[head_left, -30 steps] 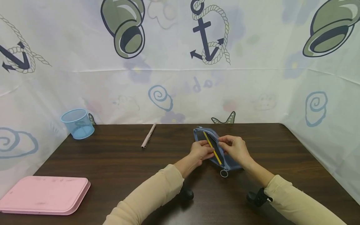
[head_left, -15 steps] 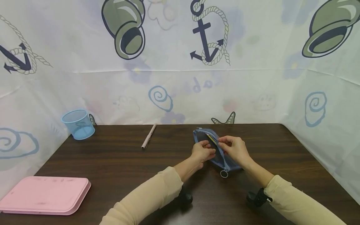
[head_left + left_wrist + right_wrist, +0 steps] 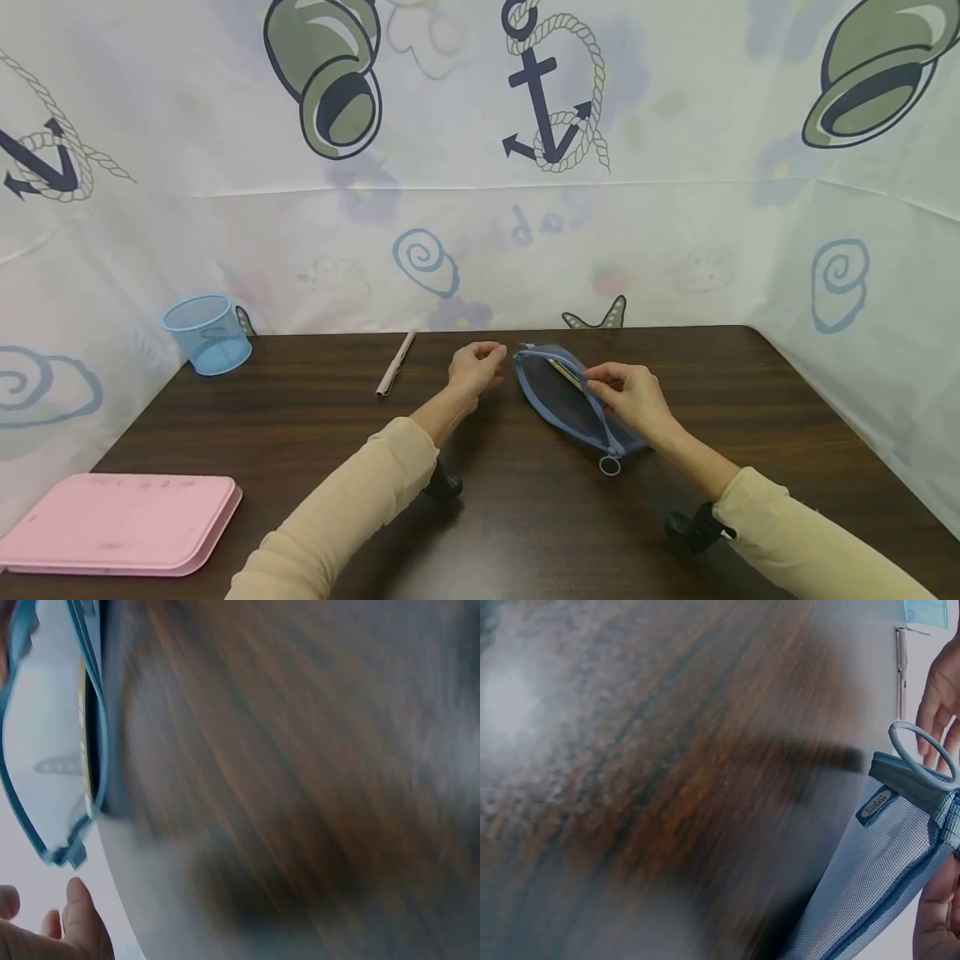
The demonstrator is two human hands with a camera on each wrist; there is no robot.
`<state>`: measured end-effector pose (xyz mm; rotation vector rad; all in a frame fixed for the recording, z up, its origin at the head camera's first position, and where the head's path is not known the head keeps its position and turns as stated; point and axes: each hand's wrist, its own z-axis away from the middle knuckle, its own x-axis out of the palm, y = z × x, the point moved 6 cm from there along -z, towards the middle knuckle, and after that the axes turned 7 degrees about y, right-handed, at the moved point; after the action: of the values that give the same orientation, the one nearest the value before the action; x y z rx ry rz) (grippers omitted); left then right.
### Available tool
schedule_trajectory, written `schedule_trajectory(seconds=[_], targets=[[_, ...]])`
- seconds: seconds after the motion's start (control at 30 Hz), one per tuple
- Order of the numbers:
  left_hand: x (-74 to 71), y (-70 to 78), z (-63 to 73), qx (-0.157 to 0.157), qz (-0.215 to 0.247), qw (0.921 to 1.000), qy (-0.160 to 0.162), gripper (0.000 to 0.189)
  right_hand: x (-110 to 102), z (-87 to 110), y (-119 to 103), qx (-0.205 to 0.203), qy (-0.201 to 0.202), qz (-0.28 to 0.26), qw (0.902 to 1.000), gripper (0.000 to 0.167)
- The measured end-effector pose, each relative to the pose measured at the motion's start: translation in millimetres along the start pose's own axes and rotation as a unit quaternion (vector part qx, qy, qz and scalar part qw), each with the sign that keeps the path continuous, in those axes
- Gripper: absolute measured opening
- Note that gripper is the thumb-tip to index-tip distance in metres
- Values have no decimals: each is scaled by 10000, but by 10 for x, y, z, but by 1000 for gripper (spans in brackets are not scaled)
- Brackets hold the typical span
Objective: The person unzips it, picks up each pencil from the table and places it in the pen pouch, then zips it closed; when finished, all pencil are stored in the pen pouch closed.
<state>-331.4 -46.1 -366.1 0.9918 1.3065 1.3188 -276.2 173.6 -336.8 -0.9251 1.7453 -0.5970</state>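
A blue mesh zip pouch [image 3: 555, 390] with a ring on its zip lies gaping on the table in the head view. My right hand [image 3: 628, 392] pinches the pouch's right rim between thumb and fingers. Along that inner side sits a slim yellow stick [image 3: 565, 372], like a pencil, partly hidden by the rim. My left hand [image 3: 475, 369] is left of the pouch, apart from it, its fingers loosely bent around nothing. In the left wrist view its fingertips [image 3: 79, 900] show below the pouch's end. A pale pen [image 3: 396, 364] with a clip lies further left.
A light blue mesh cup [image 3: 217, 346] stands at the table's back left corner. A pink flat case [image 3: 112, 521] lies at the front left. Patterned white cloth [image 3: 480, 167] hangs behind the dark wooden table [image 3: 540, 533] and at its sides.
My left hand has let go of the yellow stick inside the pouch and moved out leftward. The stick now leans against the right inner side. My right hand has kept its grip.
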Motion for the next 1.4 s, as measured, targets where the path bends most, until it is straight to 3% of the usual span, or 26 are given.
schedule_trajectory(seconds=[0.1, 0.27, 0.4, 0.6, 0.8, 0.9, 1.03, 1.17, 1.27, 1.4], targets=[[-22, -46, -53, -74, -560, 9983, -142, 34, -3, 19, 3, -39, -95, -27, 9999, 14], [18, -131, -73, -400, -832, 9947, -454, 43, -14, 47, 6, -142, -249, -85, 9996, 14], [66, -165, -65, -750, -697, 9925, -662, 46, -37, 69, -13, -321, -369, -46, 9988, 13], [73, -226, -31, -1217, -420, 9878, -871, 32, -25, 108, -10, -438, -645, 52, 9969, 12], [64, -282, 11, -1372, 170, 9874, -769, 27, -30, 171, 10, -729, -878, -193, 9933, 12], [42, -292, 31, -1386, 416, 9872, -666, 28, -89, 212, 20, -664, -848, -314, 9937, 14], [13, -328, 66, -1351, 563, 9878, -540, 28, -223, 312, 159, 78, -721, -284, 9970, 17], [-30, -345, 81, -1306, 703, 9883, -356, 28, -350, 459, 308, 893, -807, -535, 9913, 23], [-58, -357, 85, -1298, 852, 9876, -234, 28, -386, 582, 397, 1532, -1059, -943, 9780, 29], [-80, -368, 106, -1292, 1002, 9864, -149, 28, -362, 700, 455, 2252, -1494, -1574, 9498, 38]])
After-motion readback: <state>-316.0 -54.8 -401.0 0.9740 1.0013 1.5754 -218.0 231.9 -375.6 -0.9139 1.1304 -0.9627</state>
